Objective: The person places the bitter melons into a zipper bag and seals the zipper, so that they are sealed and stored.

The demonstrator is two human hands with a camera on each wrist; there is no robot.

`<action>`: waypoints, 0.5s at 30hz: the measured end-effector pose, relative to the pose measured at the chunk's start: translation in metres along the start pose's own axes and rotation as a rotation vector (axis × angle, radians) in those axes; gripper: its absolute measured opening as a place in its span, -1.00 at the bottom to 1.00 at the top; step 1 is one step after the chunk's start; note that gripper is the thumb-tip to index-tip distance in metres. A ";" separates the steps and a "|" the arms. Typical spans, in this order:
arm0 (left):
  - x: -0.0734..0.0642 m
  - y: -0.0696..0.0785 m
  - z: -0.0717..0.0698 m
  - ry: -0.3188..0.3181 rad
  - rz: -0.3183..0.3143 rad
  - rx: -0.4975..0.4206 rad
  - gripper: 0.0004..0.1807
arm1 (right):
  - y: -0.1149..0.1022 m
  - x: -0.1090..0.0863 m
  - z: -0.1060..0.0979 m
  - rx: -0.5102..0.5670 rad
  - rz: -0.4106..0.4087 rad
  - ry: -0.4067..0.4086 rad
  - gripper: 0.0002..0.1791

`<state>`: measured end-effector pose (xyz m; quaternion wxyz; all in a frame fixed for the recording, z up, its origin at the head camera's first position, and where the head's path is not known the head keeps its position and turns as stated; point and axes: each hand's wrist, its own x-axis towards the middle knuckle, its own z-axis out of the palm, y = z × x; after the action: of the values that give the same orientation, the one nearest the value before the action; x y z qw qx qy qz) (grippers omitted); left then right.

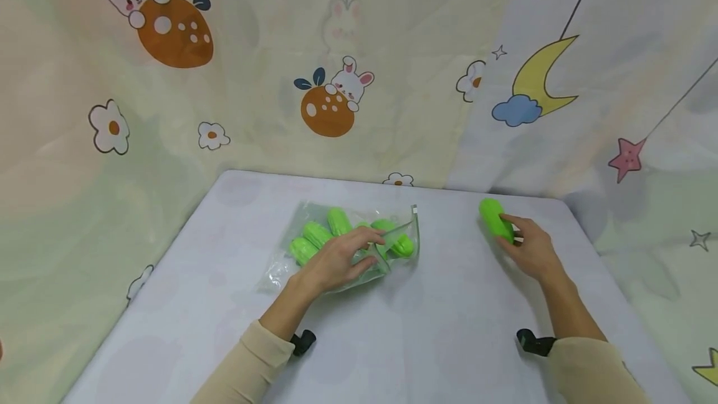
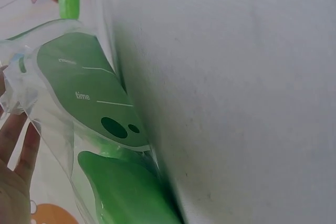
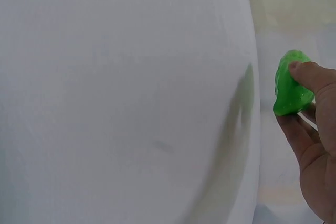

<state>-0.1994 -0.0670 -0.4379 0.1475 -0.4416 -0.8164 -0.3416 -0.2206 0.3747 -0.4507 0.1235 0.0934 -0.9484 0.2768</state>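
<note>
My left hand (image 1: pixel 339 259) holds the upper edge of a clear zip bag (image 1: pixel 280 270) near its mouth, with fingertips at the plastic. Several bright green, elongated toy vegetables (image 1: pixel 316 234) lie inside the bag. In the left wrist view the bag's printed green label (image 2: pixel 79 77) reads "time", and a tapered green piece (image 2: pixel 126 190) shows below it. Off to the right, my right hand (image 1: pixel 530 245) grips another green toy vegetable (image 1: pixel 493 216) between thumb and fingers. The right wrist view shows this toy (image 3: pixel 289 90) raised off the table, the thumb across its side.
A white-covered table (image 1: pixel 449 317) carries the bag left of centre. Printed cloth (image 1: pixel 252 92) with rabbits, flowers and a moon hangs behind and along the sides. Black wrist mounts (image 1: pixel 535 343) sit by both sleeve cuffs.
</note>
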 end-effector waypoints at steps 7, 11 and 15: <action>0.003 0.001 0.001 -0.008 0.022 -0.013 -0.63 | -0.009 -0.004 0.007 0.073 -0.019 0.029 -0.39; 0.003 0.003 0.000 -0.009 0.009 -0.015 -0.64 | -0.015 -0.005 0.013 0.123 -0.058 0.015 -0.40; 0.001 0.004 -0.002 -0.012 -0.011 0.007 -0.64 | -0.023 -0.003 0.021 0.171 -0.123 0.006 -0.40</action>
<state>-0.1973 -0.0664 -0.4340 0.1421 -0.4386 -0.8210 -0.3368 -0.2158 0.3443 -0.4567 0.1348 0.1609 -0.9134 0.3488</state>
